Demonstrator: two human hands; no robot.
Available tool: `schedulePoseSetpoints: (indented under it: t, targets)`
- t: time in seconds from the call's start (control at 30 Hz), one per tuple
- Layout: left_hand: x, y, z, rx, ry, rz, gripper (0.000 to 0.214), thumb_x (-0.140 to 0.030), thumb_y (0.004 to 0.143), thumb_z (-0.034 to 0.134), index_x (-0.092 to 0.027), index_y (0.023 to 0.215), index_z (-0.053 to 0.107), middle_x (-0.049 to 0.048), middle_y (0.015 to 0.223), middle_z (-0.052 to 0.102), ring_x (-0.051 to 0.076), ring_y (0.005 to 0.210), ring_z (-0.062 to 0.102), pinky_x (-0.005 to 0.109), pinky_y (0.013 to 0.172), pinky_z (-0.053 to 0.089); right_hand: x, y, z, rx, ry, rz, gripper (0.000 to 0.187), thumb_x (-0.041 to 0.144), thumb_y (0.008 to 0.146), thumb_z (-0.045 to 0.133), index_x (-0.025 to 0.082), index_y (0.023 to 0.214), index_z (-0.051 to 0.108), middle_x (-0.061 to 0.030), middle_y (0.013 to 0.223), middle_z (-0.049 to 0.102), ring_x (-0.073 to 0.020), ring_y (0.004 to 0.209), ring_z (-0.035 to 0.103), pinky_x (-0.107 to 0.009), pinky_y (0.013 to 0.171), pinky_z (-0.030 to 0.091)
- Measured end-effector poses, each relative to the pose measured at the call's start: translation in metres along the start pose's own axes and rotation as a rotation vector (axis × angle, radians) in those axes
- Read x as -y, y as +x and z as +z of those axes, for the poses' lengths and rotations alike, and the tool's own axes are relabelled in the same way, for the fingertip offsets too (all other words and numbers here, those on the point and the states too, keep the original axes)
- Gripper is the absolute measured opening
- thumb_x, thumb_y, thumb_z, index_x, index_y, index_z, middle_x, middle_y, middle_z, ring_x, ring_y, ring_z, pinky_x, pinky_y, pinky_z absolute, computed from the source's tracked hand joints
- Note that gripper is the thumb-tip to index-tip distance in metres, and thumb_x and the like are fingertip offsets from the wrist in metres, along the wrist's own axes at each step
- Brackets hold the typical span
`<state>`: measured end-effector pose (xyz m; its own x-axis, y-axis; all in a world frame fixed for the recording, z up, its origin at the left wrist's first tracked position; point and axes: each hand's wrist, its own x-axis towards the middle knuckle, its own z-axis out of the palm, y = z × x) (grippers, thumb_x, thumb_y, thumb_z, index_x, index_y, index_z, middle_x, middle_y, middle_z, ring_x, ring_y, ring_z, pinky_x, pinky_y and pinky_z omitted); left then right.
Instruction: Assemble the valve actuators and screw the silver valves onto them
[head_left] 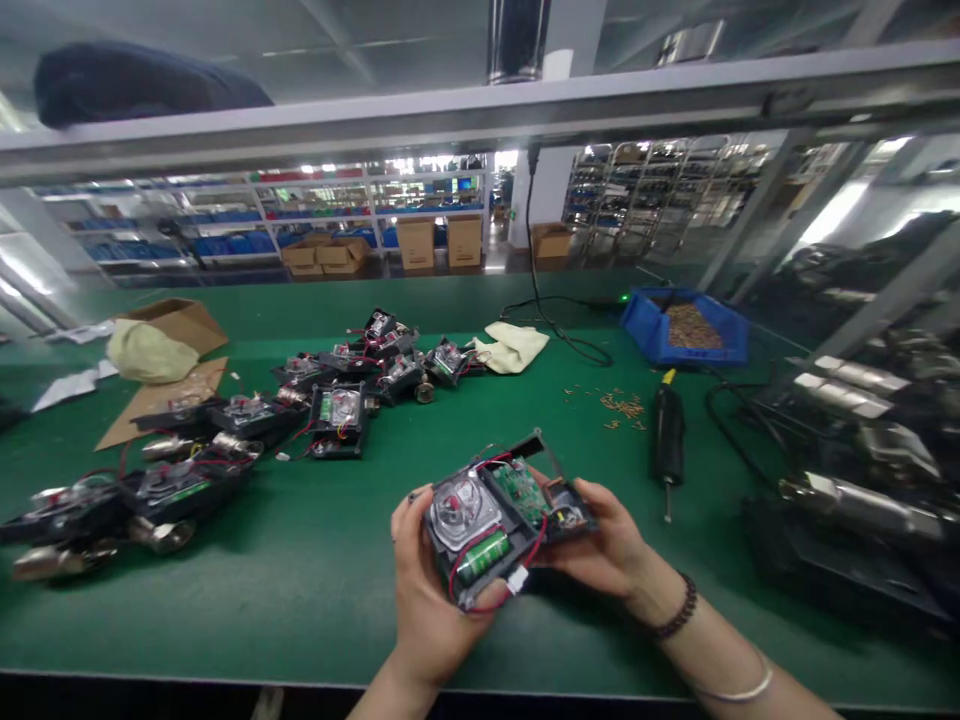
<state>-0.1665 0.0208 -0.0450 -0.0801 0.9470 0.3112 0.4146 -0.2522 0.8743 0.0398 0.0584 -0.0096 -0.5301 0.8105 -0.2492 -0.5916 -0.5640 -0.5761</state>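
1. The left hand (pixel 424 590), at the lower centre of the frame, grips the left side of an open black device (pixel 510 525) with a green cylinder (pixel 484 557) inside.
2. The right hand (pixel 615 540), just right of there, holds the same device's right end.
3. A black screwdriver (pixel 667 440) lies on the green bench (pixel 390 500) at centre right, near small brass-coloured pieces (pixel 621 404).
4. Similar devices (pixel 337 415) spread from the centre to the lower left.

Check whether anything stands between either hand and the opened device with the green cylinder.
Nothing visible does: the left hand and right hand both hold the opened device directly. Its white connector sits between the hands, blocking neither.
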Motion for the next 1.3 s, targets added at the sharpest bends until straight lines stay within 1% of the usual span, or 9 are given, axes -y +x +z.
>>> schedulePoseSetpoints:
  t: [0.1, 0.33, 0.47, 0.57, 0.67, 0.87, 1.0, 1.13, 1.3]
  targets:
    - [-0.003, -0.006, 0.027, -0.059, -0.036, -0.044, 0.095, -0.039, 0.07, 0.076, -0.025, 0.144, 0.018, 0.0177, 0.139, 0.04, 0.033, 0.127, 0.051, 0.046, 0.102, 0.048, 0.021, 0.003, 0.0, -0.14, -0.007, -0.103, 0.044, 0.027, 0.068, 0.068, 0.022, 0.112, 0.064, -0.0027, 0.093, 0.075, -0.0216, 0.083, 0.068, -0.038, 0.083, 0.048]
    - [-0.028, -0.033, 0.06, -0.039, 0.212, -0.101, 0.096, -0.026, 0.07, 0.074, -0.025, 0.145, 0.015, 0.0213, 0.148, 0.025, 0.04, 0.138, 0.034, 0.059, 0.108, 0.037, 0.029, 0.041, 0.007, -0.222, 0.078, -0.131, 0.031, 0.039, 0.088, 0.048, 0.016, 0.091, 0.068, -0.0031, 0.072, 0.073, -0.0167, 0.063, 0.065, -0.031, 0.071, 0.05]
    - [-0.015, -0.043, 0.031, 0.124, 0.217, 0.081, 0.094, -0.028, 0.077, 0.066, -0.027, 0.15, 0.007, 0.0175, 0.152, 0.031, 0.036, 0.137, 0.038, 0.053, 0.105, 0.042, 0.033, 0.034, 0.001, -0.206, 0.107, -0.073, 0.04, 0.042, 0.092, 0.037, 0.016, 0.092, 0.067, -0.0041, 0.07, 0.072, -0.0182, 0.058, 0.064, -0.033, 0.065, 0.05]
    - [-0.019, -0.022, -0.003, 0.087, 0.302, 0.318, 0.064, -0.026, 0.087, 0.055, -0.029, 0.145, 0.029, 0.0123, 0.136, 0.052, 0.031, 0.121, 0.055, 0.047, 0.098, 0.049, 0.038, 0.026, -0.001, -0.174, 0.138, -0.018, 0.045, 0.044, 0.093, 0.033, 0.014, 0.099, 0.066, -0.0059, 0.071, 0.072, -0.0194, 0.058, 0.065, -0.035, 0.066, 0.05]
    - [-0.053, 0.019, -0.014, 0.009, 0.443, 0.674, 0.038, -0.023, 0.086, 0.058, -0.028, 0.124, 0.056, 0.0098, 0.119, 0.061, 0.028, 0.114, 0.057, 0.045, 0.098, 0.047, 0.038, 0.023, 0.002, -0.133, 0.182, 0.027, 0.046, 0.044, 0.093, 0.033, 0.012, 0.098, 0.066, -0.0055, 0.068, 0.071, -0.0187, 0.058, 0.064, -0.034, 0.067, 0.05]
    - [-0.121, 0.066, 0.039, 0.787, 0.679, 1.299, 0.012, -0.017, 0.09, 0.057, -0.018, 0.09, 0.069, 0.0039, 0.093, 0.072, 0.019, 0.093, 0.064, 0.033, 0.095, 0.047, 0.03, 0.023, 0.001, -0.102, 0.199, 0.06, 0.044, 0.045, 0.091, 0.04, 0.011, 0.084, 0.067, -0.0041, 0.056, 0.066, -0.0163, 0.049, 0.058, -0.027, 0.057, 0.046]
    - [-0.132, 0.071, 0.041, 1.025, 0.874, 1.162, 0.007, -0.018, 0.081, 0.067, -0.018, 0.075, 0.066, 0.0032, 0.077, 0.069, 0.019, 0.08, 0.062, 0.032, 0.08, 0.05, 0.027, 0.025, -0.003, -0.09, 0.195, 0.016, 0.043, 0.047, 0.089, 0.043, 0.012, 0.088, 0.067, -0.006, 0.067, 0.071, -0.0175, 0.058, 0.062, -0.028, 0.064, 0.047]
    - [-0.131, 0.076, 0.021, 1.06, 0.876, 0.908, 0.004, -0.02, 0.075, 0.066, -0.019, 0.072, 0.064, 0.0033, 0.078, 0.067, 0.02, 0.077, 0.059, 0.033, 0.072, 0.048, 0.023, 0.027, -0.003, -0.063, 0.2, 0.01, 0.042, 0.047, 0.087, 0.044, 0.012, 0.097, 0.067, -0.0083, 0.074, 0.073, -0.0217, 0.061, 0.064, -0.034, 0.066, 0.047]
    - [-0.132, 0.075, 0.021, 1.18, 0.873, 0.883, 0.013, -0.028, 0.079, 0.066, -0.019, 0.07, 0.065, 0.0033, 0.08, 0.066, 0.021, 0.08, 0.058, 0.036, 0.077, 0.046, 0.022, 0.029, -0.002, -0.077, 0.239, 0.001, 0.04, 0.044, 0.087, 0.046, 0.012, 0.094, 0.068, -0.0058, 0.066, 0.071, -0.0191, 0.06, 0.063, -0.031, 0.065, 0.046]
